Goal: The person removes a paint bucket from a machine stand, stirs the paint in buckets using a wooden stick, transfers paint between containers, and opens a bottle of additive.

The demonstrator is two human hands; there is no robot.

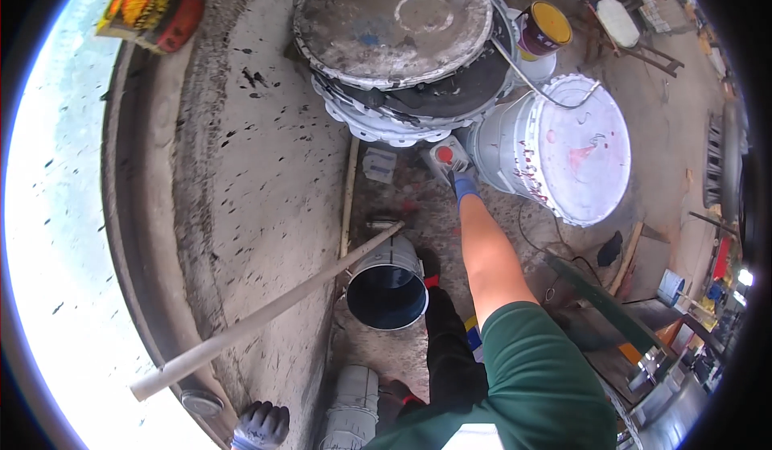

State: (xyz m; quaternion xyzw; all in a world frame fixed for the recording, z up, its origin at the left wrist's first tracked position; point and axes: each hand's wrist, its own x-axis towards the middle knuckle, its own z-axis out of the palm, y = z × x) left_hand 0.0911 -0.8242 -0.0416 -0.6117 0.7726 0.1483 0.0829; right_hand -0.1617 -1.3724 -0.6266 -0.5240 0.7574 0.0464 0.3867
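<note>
My right hand [461,183], in a grey and blue glove, reaches far forward and is closed on a rectangular metal can [438,167] with a red cap. The can is low, beside a large white bucket and under the rim of stacked drum lids; my hand hides its near part. At the lower left, my gloved left hand [261,424] has its fingers curled over the edge of the window ledge [173,321]. An open grey metal bucket [408,245] with a dark inside stands between my arms. A long pole [273,313] slants across the bucket's far side to the ledge.
A large drum with a dirty lid [370,28] stands ahead, a lidded white bucket [583,148] right of it. A yellow and red tin [153,16] sits on the ledge. Another grey bucket [354,402] is near my feet. Cables and a green metal bar [603,301] lie right.
</note>
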